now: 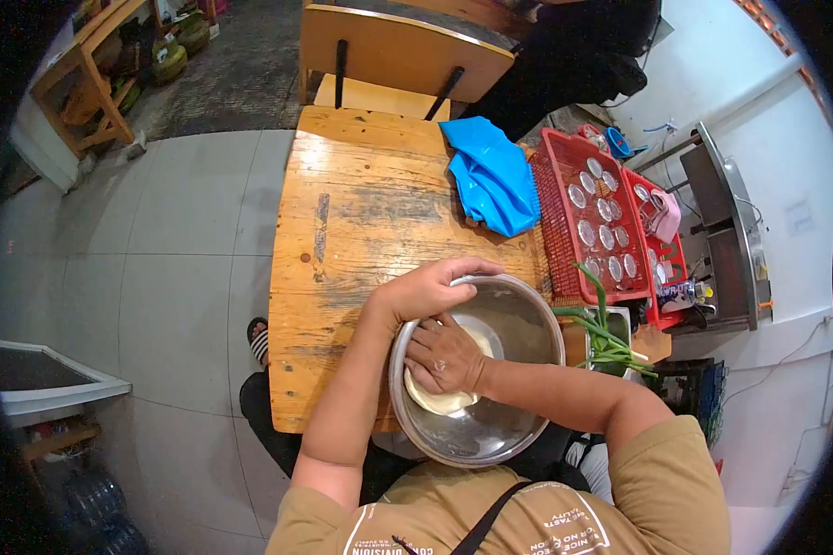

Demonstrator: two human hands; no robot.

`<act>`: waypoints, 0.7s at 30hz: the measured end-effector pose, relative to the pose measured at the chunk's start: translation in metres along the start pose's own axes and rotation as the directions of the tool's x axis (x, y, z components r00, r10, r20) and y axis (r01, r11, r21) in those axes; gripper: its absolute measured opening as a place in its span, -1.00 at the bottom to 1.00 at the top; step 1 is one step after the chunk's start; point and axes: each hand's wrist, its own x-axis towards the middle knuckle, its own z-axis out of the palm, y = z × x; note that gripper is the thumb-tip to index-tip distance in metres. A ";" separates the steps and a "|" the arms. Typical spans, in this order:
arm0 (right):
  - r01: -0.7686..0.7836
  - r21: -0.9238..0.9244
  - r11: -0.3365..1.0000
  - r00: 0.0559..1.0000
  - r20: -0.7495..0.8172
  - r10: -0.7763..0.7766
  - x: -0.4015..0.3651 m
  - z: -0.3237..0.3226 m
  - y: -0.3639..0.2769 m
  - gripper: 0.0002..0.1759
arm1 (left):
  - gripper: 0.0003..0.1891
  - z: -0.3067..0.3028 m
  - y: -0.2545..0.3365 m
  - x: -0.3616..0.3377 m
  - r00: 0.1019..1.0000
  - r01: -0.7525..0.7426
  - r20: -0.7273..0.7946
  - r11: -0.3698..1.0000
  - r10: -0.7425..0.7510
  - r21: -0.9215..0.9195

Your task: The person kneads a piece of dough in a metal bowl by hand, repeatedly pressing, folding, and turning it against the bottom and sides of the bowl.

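A large steel mixing bowl [520, 310] stands at the table's near edge, close against my body. Pale, flattened dough [446, 403] lies inside on the left part of its bottom. My left hand [426, 289] grips the far left rim, thumb over the edge. Pressed down on the dough, my right hand [444, 356] has its fingers spread and covers much of it. Bits of dough or flour stick to the back of the right hand.
A crumpled blue plastic bag [492, 176] lies on the wooden table [379, 199]. Right of it, a red crate [560, 213] holds several round, clear-lidded containers. Green onions [605, 338] rest over a metal container beside the bowl. A bench [407, 55] stands beyond the table.
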 end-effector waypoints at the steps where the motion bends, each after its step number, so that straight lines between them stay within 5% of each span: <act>1: -0.023 0.012 1.000 1.000 -0.013 0.023 -0.001 0.003 0.003 -0.76 | -0.47 0.002 0.000 0.000 1.000 0.009 0.001 0.999 -0.009 -0.040; 5: -0.018 0.024 1.000 0.982 -0.186 0.022 0.003 0.003 0.002 -0.86 | -0.46 0.000 0.012 -0.002 0.988 0.150 -0.047 0.989 -0.150 0.005; 9: -0.185 0.119 0.976 0.979 -0.061 0.193 -0.006 0.006 0.001 -0.78 | -0.46 -0.004 0.002 -0.001 0.996 0.049 -0.070 0.997 -0.053 -0.054; 10: -0.239 0.329 0.914 0.970 0.028 0.243 -0.007 0.000 0.001 -0.68 | -0.47 -0.004 0.007 -0.002 0.997 0.049 -0.058 0.998 -0.051 -0.024; 12: -0.561 0.553 0.616 0.827 0.345 0.443 -0.014 -0.017 0.007 -0.60 | -0.47 0.000 0.006 -0.002 1.000 0.014 -0.022 0.995 -0.012 0.097; 14: -0.620 0.762 0.186 0.677 0.401 0.617 -0.009 -0.048 0.005 -0.58 | -0.47 0.009 0.009 -0.005 0.998 0.024 -0.061 0.982 -0.013 0.186; 15: -0.619 0.764 0.182 0.678 0.402 0.616 -0.013 -0.052 0.005 -0.58 | -0.48 0.013 0.016 -0.007 0.996 0.058 -0.073 0.986 -0.047 0.156; 17: -0.738 0.437 0.514 0.575 0.011 0.818 -0.020 -0.055 0.004 -0.60 | -0.48 0.015 0.015 -0.009 0.996 0.043 -0.087 0.983 -0.028 0.176; 18: -0.742 0.436 0.510 0.571 0.013 0.821 -0.024 -0.047 0.005 -0.60 | -0.48 0.015 0.016 -0.010 0.995 0.024 -0.102 0.980 -0.004 0.200; 20: -0.680 -0.067 0.730 0.706 -0.328 0.628 -0.032 -0.013 0.002 -0.67 | -0.48 0.017 0.018 -0.011 0.994 0.036 -0.110 0.977 -0.013 0.208; 21: -0.658 -0.140 0.740 0.738 -0.315 0.597 -0.034 0.001 -0.008 -0.75 | -0.48 0.018 0.016 -0.011 0.992 0.035 -0.129 0.976 -0.007 0.216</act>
